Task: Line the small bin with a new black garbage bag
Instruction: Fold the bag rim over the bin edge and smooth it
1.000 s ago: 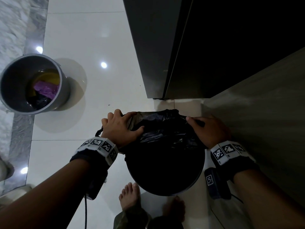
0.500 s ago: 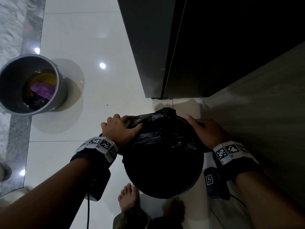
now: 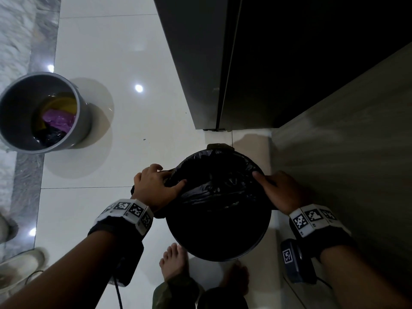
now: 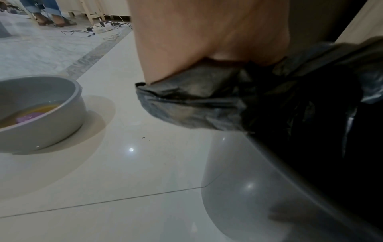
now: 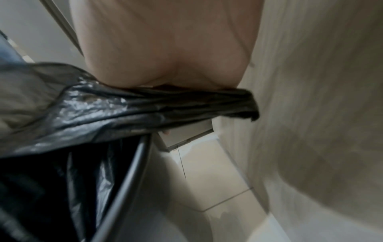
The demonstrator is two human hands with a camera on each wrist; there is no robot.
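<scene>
The small round bin (image 3: 219, 246) stands on the floor between my feet and a dark cabinet. A black garbage bag (image 3: 219, 186) lies crumpled in its mouth, its far edge spread over the far rim. My left hand (image 3: 156, 186) grips the bag's edge at the bin's left rim, thumb inside, fingers outside. In the left wrist view the bag (image 4: 207, 101) bunches under my left hand (image 4: 207, 32). My right hand (image 3: 278, 190) grips the bag's edge at the right rim. The right wrist view shows the bag (image 5: 145, 108) held under my right hand (image 5: 165, 49), above the bin rim (image 5: 128, 176).
A larger grey bin (image 3: 15, 108) with purple and yellow rubbish stands on the white tile floor at the left. A dark cabinet (image 3: 278, 63) rises just beyond the small bin, and a pale wall panel (image 3: 356, 141) runs along the right. My bare feet (image 3: 174, 262) are just below the bin.
Both hands have carried the bag's edge outward and down onto the bin's sides. The bag's mouth now spreads wider, with its far edge over the far rim.
</scene>
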